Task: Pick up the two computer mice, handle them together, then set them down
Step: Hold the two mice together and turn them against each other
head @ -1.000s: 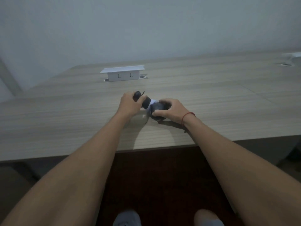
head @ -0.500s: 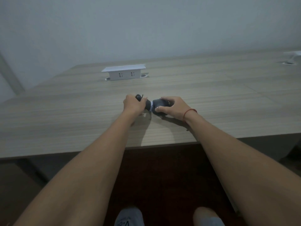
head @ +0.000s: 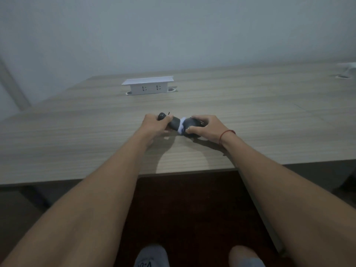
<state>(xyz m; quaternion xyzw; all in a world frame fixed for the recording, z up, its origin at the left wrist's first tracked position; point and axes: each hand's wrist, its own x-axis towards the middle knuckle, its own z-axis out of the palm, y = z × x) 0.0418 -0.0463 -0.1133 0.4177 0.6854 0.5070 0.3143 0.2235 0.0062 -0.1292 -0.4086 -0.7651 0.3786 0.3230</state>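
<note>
Two dark computer mice meet end to end just above the wooden table. My left hand grips the left mouse, whose dark front end pokes out past my fingers. My right hand, with a red string on its wrist, holds the right mouse from above. A pale blue-white edge shows where the two mice touch. My fingers hide most of both mice.
A white pop-up socket box stands at the back of the table, left of centre. Another white fitting sits at the far right edge. The table's front edge runs below my wrists; my feet show on the dark floor.
Both hands with the mice have shifted slightly away from me and stayed pressed together. My right hand has turned flatter over its mouse.
</note>
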